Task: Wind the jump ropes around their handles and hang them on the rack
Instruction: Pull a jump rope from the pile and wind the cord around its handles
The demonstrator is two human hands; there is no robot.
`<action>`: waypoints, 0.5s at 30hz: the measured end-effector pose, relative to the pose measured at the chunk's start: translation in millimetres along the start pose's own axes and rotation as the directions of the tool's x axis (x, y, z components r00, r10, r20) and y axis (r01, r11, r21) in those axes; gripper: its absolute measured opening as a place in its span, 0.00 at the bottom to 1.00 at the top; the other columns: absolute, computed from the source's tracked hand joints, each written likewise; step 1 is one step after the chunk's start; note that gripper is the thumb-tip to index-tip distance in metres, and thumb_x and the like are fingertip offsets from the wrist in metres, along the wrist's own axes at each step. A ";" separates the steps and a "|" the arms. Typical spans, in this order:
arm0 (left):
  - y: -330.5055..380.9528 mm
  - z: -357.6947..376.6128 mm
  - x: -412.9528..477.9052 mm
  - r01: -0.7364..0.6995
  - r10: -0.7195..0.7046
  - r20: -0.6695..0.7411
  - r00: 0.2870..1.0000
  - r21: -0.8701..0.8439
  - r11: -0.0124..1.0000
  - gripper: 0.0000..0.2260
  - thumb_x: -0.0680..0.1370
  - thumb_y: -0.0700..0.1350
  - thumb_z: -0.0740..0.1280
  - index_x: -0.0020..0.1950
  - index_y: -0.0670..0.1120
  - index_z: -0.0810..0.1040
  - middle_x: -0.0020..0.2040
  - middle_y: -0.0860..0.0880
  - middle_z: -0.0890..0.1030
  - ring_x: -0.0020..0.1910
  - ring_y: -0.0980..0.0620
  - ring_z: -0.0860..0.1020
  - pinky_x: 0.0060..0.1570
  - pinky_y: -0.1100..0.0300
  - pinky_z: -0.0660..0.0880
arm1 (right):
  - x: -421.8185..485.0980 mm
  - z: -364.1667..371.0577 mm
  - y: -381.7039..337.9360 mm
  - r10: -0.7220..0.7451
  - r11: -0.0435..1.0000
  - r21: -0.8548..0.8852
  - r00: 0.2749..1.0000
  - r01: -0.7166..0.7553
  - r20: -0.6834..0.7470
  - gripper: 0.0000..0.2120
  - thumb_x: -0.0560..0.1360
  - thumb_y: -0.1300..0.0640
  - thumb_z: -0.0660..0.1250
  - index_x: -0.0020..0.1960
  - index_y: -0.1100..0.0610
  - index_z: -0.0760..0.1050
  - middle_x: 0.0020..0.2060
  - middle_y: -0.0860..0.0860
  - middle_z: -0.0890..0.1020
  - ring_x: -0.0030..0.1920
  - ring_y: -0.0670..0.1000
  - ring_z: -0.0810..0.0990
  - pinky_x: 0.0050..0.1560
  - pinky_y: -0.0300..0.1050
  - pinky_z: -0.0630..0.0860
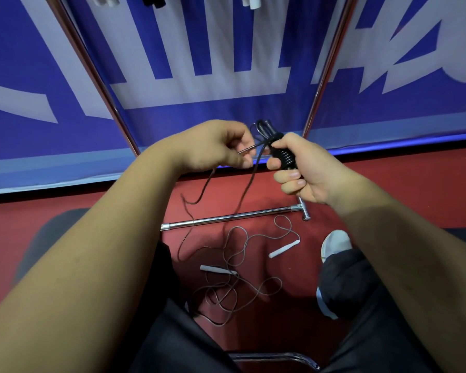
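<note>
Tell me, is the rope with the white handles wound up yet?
No, it is still unwound. The white-handled rope lies in loose loops on the red floor, its two handles apart, with nothing wrapped around them.

I see both forearms bare to the elbow, no sleeves, watch or rings on the left hand (213, 146) or the right hand (304, 168). I make out dark trousers (361, 286) on both legs and a pale grey-white shoe (335, 244) with a light sole.

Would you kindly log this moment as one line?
right hand: grips black handles | left hand: winds black rope | white-handled rope: floor
</note>
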State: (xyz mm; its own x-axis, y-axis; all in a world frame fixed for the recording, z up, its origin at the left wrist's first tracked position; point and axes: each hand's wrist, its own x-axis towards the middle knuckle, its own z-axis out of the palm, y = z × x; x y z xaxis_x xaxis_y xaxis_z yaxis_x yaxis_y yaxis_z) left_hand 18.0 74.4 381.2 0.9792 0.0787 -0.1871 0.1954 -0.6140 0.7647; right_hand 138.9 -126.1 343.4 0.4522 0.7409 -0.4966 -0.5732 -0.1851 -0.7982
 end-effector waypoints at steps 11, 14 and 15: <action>-0.5 27.8 -4.9 0.229 -0.222 0.065 0.973 -0.399 0.888 0.21 0.81 0.68 0.60 0.70 0.64 0.79 0.58 0.45 0.75 0.48 0.47 0.78 0.51 0.49 0.85 | -9.8 -2.0 -14.8 -0.090 0.992 -0.093 0.993 0.083 -0.070 0.32 0.79 0.26 0.61 0.53 0.57 0.77 0.35 0.50 0.73 0.28 0.46 0.57 0.27 0.41 0.49; -3.3 36.6 0.9 0.157 -0.153 0.040 0.987 -0.359 0.920 0.21 0.84 0.67 0.59 0.65 0.57 0.83 0.55 0.50 0.78 0.48 0.51 0.74 0.59 0.45 0.83 | -8.0 -1.8 -11.5 -0.106 0.989 -0.116 0.988 0.093 -0.109 0.35 0.78 0.24 0.61 0.54 0.58 0.79 0.35 0.51 0.74 0.28 0.47 0.57 0.28 0.41 0.49; -5.5 37.8 3.1 0.107 -0.106 0.022 0.994 -0.325 0.940 0.21 0.84 0.66 0.59 0.63 0.54 0.84 0.53 0.50 0.78 0.49 0.51 0.74 0.61 0.46 0.82 | -7.3 -2.0 -10.6 -0.113 0.987 -0.127 0.986 0.097 -0.124 0.35 0.78 0.24 0.61 0.54 0.58 0.79 0.35 0.51 0.74 0.28 0.47 0.58 0.28 0.41 0.50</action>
State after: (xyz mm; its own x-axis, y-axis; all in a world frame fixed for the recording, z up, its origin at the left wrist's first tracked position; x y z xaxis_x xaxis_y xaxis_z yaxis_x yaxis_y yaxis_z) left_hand 17.9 48.4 353.1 0.9516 0.1263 -0.2804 0.3064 -0.3135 0.8988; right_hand 143.1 -130.9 354.8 0.5951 0.6716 -0.4413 -0.4347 -0.1929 -0.8797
